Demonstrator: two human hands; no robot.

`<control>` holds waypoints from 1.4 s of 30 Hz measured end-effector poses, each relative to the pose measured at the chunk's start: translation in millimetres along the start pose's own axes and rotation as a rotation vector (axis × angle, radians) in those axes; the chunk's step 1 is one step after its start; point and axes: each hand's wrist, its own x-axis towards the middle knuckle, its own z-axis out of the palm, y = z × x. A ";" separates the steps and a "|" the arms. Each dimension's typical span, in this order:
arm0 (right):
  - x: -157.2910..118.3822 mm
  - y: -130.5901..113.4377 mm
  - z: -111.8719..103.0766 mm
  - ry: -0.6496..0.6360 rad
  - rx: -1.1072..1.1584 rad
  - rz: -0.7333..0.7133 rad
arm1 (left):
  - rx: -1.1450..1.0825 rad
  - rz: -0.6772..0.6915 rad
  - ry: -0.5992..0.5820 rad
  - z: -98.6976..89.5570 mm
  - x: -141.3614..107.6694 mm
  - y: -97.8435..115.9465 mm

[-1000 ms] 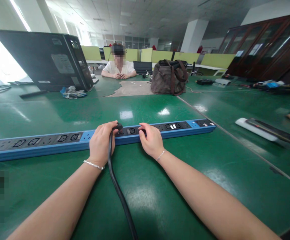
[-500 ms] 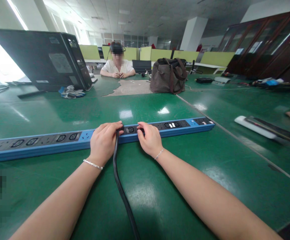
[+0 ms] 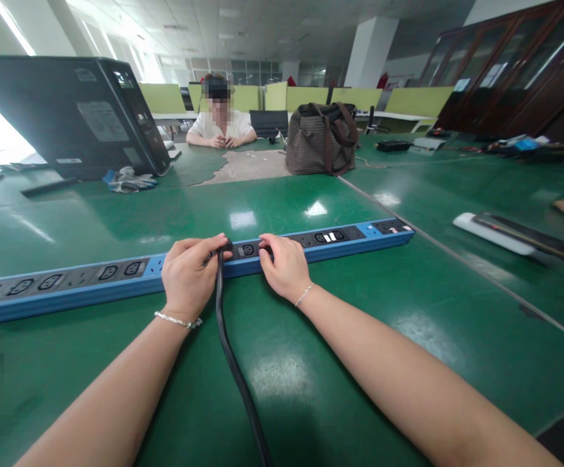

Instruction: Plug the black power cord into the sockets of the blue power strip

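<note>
A long blue power strip [image 3: 282, 257] with black socket panels lies across the green table in front of me. My left hand [image 3: 189, 272] is closed on a black plug [image 3: 226, 246] at the strip, thumb and fingers pinching its sides. From the plug a thick black cable [image 3: 233, 357] runs down toward me. Whether the plug's pins sit in a socket is hidden. My right hand [image 3: 286, 269] rests over the strip a little to the right, its fingers curled across it. One bare socket [image 3: 247, 250] shows between the two hands.
A black computer case [image 3: 91, 120] stands at the back left, with gloves [image 3: 128, 180] beside it. A brown bag [image 3: 320, 139] sits further back, near a seated person [image 3: 220, 123]. At the right lies a white and black long object [image 3: 505, 237]; a partial hand or arm shows beyond it.
The view has shifted slightly, so the scene sits a little further left. My left hand still pinches the plug, which appears slightly further from the bare socket. My right hand stays on the strip.
</note>
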 end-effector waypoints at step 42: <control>-2.3 1.4 -1.4 -0.057 -0.038 -0.039 | 0.076 0.129 -0.117 -5.0 -8.4 1.1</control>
